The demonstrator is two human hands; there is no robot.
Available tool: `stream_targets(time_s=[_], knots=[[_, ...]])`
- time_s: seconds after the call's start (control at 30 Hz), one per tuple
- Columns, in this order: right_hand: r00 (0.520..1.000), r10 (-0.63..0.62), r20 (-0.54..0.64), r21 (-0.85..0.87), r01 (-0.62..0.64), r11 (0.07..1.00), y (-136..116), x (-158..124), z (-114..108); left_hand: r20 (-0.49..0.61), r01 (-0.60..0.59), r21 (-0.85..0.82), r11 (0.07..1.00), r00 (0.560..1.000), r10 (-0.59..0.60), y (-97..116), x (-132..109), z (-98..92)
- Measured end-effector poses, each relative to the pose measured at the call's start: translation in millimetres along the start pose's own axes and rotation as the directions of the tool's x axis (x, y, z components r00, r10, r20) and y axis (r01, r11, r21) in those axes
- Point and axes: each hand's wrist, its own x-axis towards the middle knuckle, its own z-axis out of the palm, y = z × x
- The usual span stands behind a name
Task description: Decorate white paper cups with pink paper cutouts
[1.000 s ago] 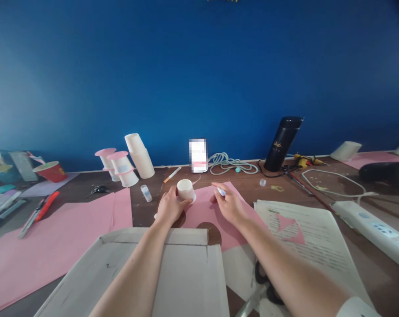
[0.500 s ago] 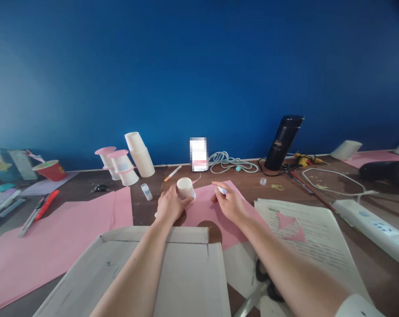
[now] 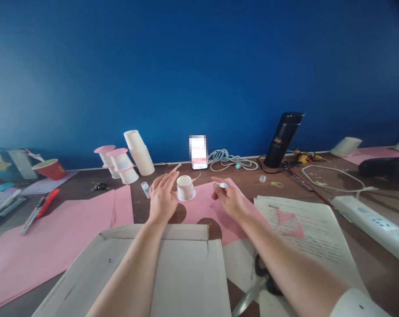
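At frame centre, our left hand (image 3: pixel 162 198) lies released beside the upside-down white paper cup (image 3: pixel 185 188), while our right hand (image 3: pixel 228 199) pinches a small white glue stick (image 3: pixel 222 185).

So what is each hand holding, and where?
Right hand pinches a small whitish-blue item at its near end. Left hand, open beside the paper cup, holds nothing.

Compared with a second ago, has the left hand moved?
Yes. The left hand has let go of the small white paper cup and opened beside it.
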Motion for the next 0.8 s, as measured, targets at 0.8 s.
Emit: stream_targets(time_s=[0.8], knots=[[0.983,-0.114,-0.142,0.001,0.115,0.993,-29,1,-5,0.12,-0.025,0.004,1.0,0.992,0.024,2,1,2.1]])
